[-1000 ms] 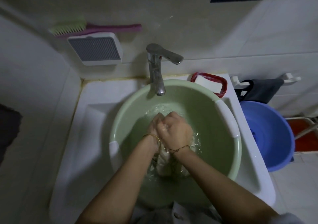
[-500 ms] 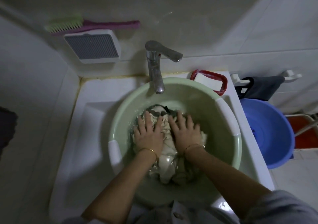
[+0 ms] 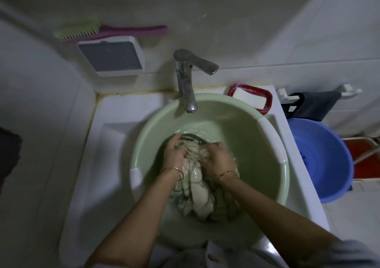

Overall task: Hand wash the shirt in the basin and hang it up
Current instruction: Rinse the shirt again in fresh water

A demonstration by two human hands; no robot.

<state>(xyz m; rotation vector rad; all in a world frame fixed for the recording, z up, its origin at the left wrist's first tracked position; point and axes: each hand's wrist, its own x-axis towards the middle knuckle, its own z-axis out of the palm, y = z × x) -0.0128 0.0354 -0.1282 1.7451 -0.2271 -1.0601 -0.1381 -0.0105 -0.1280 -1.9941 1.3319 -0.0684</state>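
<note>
Two hands are sunk into a wet, cream-coloured shirt [image 3: 200, 197], which is bunched at the centre of a pale green basin [image 3: 253, 129]. The basin is set inside a white sink [image 3: 115, 142]. The left hand [image 3: 174, 151] is closed on the cloth, its fingers curled into the folds at the far end of the bundle. The right hand [image 3: 218, 158] is likewise clenched over a gathered lump just beside it, so that both grip the shirt. The knuckles are held close together, almost touching. A gold bangle [image 3: 172, 170] is worn on the left wrist and a thin chain bracelet [image 3: 227, 173] on the right.

The rest of the shirt is trailed toward 6 o'clock in the basin, heaped in pale folds between the forearms. A dark band (collar or trim, it cannot be told) is seen curving round the hands at 12 o'clock. Shallow water [image 3: 203, 133] is rippled just beyond the fingers.

Taken from the basin's centre, a chrome faucet [image 3: 186, 82] is placed at 12 o'clock, its spout over the rim. At 1 o'clock a white bar of soap [image 3: 249, 99] is laid in a red dish [image 3: 268, 96] on the sink's corner. A blue tub [image 3: 324, 156] is stood at 3 o'clock, outside the sink, and a dark cloth [image 3: 314, 105] is hung on a white rail above it at 2 o'clock. At 11 o'clock a white grilled box [image 3: 112, 55] is fixed to the wall, topped by a brush [image 3: 107, 31] with green bristles and a pink handle.
</note>
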